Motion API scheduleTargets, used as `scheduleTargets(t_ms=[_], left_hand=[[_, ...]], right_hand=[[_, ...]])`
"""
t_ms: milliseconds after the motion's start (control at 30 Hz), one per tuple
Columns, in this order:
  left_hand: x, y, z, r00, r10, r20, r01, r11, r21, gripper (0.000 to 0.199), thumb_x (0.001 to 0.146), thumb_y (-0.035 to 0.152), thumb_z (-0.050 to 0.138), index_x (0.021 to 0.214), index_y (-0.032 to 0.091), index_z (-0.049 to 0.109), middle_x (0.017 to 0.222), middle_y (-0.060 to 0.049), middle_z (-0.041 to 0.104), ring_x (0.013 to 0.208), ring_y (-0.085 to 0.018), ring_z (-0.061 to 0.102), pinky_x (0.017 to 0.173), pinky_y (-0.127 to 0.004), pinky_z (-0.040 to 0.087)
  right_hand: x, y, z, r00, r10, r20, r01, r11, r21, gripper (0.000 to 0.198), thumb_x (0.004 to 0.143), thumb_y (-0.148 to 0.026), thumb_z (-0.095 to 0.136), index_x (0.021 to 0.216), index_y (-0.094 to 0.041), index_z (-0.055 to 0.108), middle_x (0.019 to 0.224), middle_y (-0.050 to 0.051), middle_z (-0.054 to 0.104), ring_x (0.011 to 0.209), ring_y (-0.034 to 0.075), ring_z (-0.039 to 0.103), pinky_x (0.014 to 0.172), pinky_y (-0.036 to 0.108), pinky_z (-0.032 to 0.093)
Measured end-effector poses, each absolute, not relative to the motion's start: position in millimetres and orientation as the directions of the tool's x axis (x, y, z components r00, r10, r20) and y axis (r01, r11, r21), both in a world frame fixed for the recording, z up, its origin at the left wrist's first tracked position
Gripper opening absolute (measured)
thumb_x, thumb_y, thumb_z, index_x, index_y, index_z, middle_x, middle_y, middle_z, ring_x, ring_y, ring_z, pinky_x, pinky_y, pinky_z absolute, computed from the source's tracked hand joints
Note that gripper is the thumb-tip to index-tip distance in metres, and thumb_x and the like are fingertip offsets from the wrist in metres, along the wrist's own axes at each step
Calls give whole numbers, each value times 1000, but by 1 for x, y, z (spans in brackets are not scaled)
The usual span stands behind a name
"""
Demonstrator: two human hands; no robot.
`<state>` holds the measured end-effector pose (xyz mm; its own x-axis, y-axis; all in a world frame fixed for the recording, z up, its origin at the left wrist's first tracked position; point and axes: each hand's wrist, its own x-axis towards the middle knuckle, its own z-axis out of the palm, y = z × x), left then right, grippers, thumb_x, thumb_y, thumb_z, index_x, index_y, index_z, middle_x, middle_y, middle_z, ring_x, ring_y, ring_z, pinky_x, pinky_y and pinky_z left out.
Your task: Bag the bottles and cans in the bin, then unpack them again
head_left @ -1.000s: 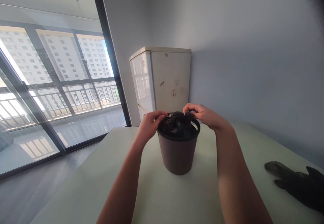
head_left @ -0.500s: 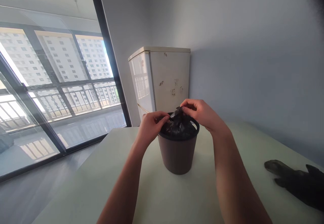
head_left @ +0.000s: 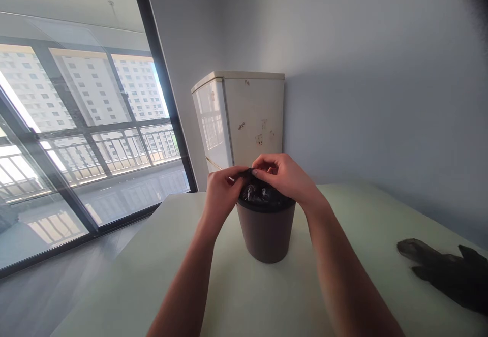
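Bin stands upright on the pale surface, near its far edge, right of the far left corner; the black bag sits in its mouth. Left hand is nearly closed, thumb and fingers pinching plastic above the far left of the rim. Right hand pinches beside it, fingers curled, tips almost meeting the left's; whether both grip the same fold, cannot tell. Risks, as judged: thin film could tear if the hands pull apart hard; slick folds could slip from so small a pinch; a sideways tug could tip or slide the bin toward the far edge, since neither hand visibly braces its wall. Materials: bag glossy, crumpled, probably thin polythene; bin matt grey-brown, likely rigid plastic, round, tapering to the base, dark rim. Surface smooth, faintly glossy. Dark bundle, limp and irregular, lies near the right edge.
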<state>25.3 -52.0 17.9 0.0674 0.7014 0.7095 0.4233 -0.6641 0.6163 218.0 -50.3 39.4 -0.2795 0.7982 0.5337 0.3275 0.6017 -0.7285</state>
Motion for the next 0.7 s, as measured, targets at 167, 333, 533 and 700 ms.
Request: scheduleTargets(t_ms=[167, 333, 533, 700], left_hand=[[27, -55, 19, 29, 690, 723, 415, -666, 620, 22, 84, 17, 66, 95, 25, 83, 84, 1, 80, 69, -16, 70, 69, -29, 58], [32, -61, 22, 110, 621, 776, 382, -747, 544, 26, 85, 12, 62, 93, 26, 83, 88, 2, 81, 78, -15, 72, 71, -26, 56], [32, -60, 20, 88, 672, 735, 363, -709, 605, 25, 86, 16, 63, 101, 27, 81, 88, 2, 79, 74, -15, 71, 71, -28, 58], [27, -56, 19, 45, 701, 712, 406, -664, 628, 27, 89, 22, 63, 115, 26, 73, 95, -2, 79, 85, -18, 74, 72, -28, 58]], right_hand=[[234, -49, 41, -341, 814, 470, 387, 578, -719, 41, 80, -43, 78, 118, -27, 71, 76, -4, 59, 68, 14, 53, 64, 27, 41], [235, -40, 37, -485, 806, 340, 518, 578, -631, 20, 82, -39, 72, 79, -20, 75, 66, -1, 61, 66, 16, 53, 59, 27, 37], [230, -35, 35, -490, 792, 364, 475, 593, -651, 19, 84, -34, 65, 79, -19, 76, 75, 0, 69, 76, 19, 61, 68, 29, 43], [233, -31, 35, -368, 827, 424, 545, 562, -622, 19, 88, -33, 62, 87, -20, 76, 83, 0, 73, 81, 20, 64, 71, 30, 43]])
